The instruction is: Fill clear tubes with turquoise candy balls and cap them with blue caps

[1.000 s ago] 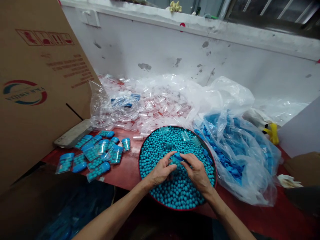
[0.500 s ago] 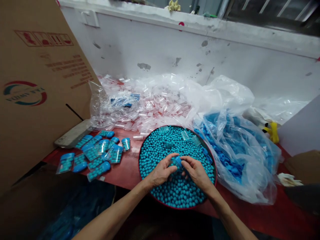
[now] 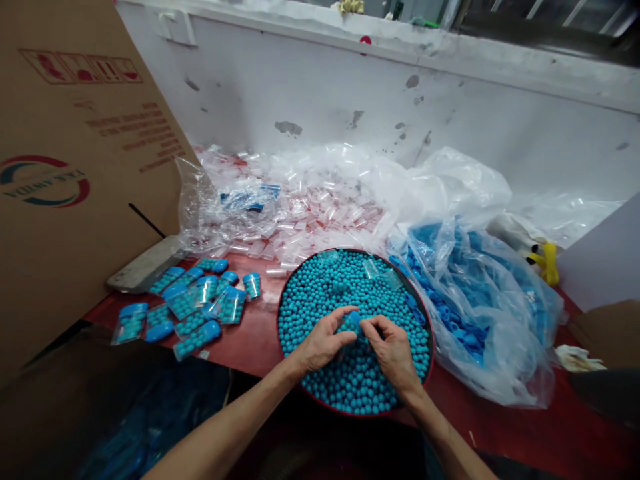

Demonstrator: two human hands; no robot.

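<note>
Above a round red-rimmed tub (image 3: pixel 431 333) full of small turquoise balls (image 3: pixel 360 390), my left hand (image 3: pixel 323 341) is closed around a small clear container (image 3: pixel 350 323) with turquoise balls and a blue top. My right hand (image 3: pixel 393 347) is closed too, its thumb and fingertips pinched at the container's right edge. Fingers cover part of the container, so the fit of its top cannot be made out. Some loose clear containers (image 3: pixel 371 269) lie on the balls at the tub's far side.
Filled blue-capped containers (image 3: pixel 197 339) lie on the red table (image 3: pixel 250 350) at left, beside a large cardboard box (image 3: pixel 100 220). Behind the tub is a heap of empty clear containers (image 3: pixel 320 207). A plastic bag (image 3: pixel 525 373) of blue caps (image 3: pixel 460 330) stands at right.
My right hand has turned slightly, its fingers now more tightly curled at the container's edge. The container has tilted a little in my left hand. The camera view has shifted slightly.
</note>
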